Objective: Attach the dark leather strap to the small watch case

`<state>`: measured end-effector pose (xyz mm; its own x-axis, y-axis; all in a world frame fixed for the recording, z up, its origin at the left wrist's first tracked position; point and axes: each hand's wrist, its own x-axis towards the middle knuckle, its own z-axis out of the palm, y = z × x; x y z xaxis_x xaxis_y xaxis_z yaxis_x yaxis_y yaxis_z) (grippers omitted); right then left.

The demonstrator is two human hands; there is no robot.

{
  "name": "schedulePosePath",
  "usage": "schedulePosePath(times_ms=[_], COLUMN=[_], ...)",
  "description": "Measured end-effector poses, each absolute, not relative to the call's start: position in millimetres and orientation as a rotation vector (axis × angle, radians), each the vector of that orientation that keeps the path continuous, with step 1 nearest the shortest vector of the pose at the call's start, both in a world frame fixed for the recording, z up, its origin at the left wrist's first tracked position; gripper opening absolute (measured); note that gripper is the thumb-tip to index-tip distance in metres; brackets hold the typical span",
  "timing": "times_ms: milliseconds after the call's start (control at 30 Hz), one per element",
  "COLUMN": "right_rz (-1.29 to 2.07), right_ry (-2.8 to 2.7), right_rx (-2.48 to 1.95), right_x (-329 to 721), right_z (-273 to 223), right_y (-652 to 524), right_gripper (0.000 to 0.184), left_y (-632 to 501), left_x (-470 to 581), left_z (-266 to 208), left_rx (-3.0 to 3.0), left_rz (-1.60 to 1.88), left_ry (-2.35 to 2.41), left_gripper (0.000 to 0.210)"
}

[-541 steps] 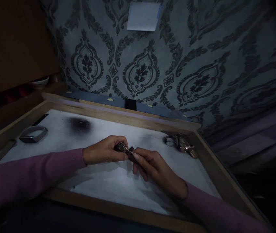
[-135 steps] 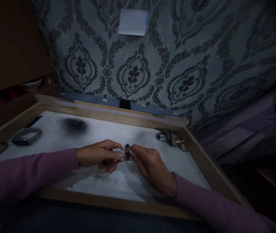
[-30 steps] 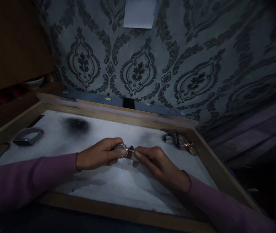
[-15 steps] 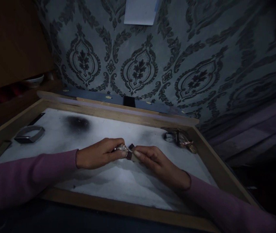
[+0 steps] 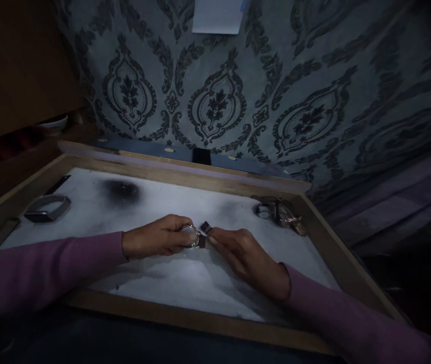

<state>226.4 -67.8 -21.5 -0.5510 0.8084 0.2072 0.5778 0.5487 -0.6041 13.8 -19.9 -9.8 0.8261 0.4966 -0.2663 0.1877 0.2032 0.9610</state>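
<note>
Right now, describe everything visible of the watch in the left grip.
The watch has a round, shiny, metal-looking case and pale dial, facing up, held in the left grip, whose thumb covers part of it. A dark brown strap piece shows at its right edge, fastening unclear. The white surface lies below; the right grip is close by.

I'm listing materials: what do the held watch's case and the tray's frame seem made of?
Watch case: probably polished metal, given its bright silvery glints.
Tray frame: apparently wood with a dull finish, judging by its brown, plank-like sides.

Left fingers (image 5: 177,222) curled tight — right fingers (image 5: 226,238) pinched together, pointing left.
</note>
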Motion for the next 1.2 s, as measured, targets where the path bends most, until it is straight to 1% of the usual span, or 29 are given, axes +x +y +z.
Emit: schedulePosePath(times_ms=[133,200,433,700,767,867,933,1000,1100,1200], right_rz=[0.962,1.07,1.314,1.516,1.452,1.135,0.888,0.724,0.609,0.639], right_ry=[-2.189,-2.145,-2.066,-1.939,-1.975,-2.166,-2.304,-2.387,-2.436,-2.408], right_rx=[-1.068,-1.032,-1.032,-1.008,-1.003,-1.026,-1.05,-1.067,-1.053,-1.033], right_x=[224.8,224.9,225.9,225.7,224.8,224.8,226.2,228.3,230.1,228.7], right_z=[-16.5,-14.8,-14.9,-15.9,-14.2,-13.0,-14.5,-17.4,-20.6,-18.7], right_y=[-62.5,-60.3,-60.0,-59.1,-59.1,-60.7,-62.3,-63.6,-64.8,-64.6], right_gripper=[0.037,0.038,0.042,0.039,0.038,0.036,0.033,0.03,0.029,0.03], left_y=[-14.7,-13.0,-12.9,-16.9,-18.1,-20.1,-21.1,-21.4,-20.3,-17.9], left_x=[11.6,10.0,8.2,8.0,7.8,8.3,9.3,10.6,12.2,12.1], left_z=[-8.3,-6.9,-6.2,-8.0,-6.8,-4.7,-4.4,-5.5,-8.5,-10.2], left_rx=[1.583,1.714,1.996,2.1,2.11,2.049,1.872,1.609,1.318,1.281], left_rz=[0.283,0.308,0.304,0.368,0.381,0.395,0.366,0.292,0.182,0.15], left_ry=[0.565,0.551,0.6,0.581,0.581,0.581,0.57,0.552,0.536,0.536], left_gripper=[0.032,0.029,0.024,0.021,0.02,0.021,0.025,0.03,0.036,0.035])
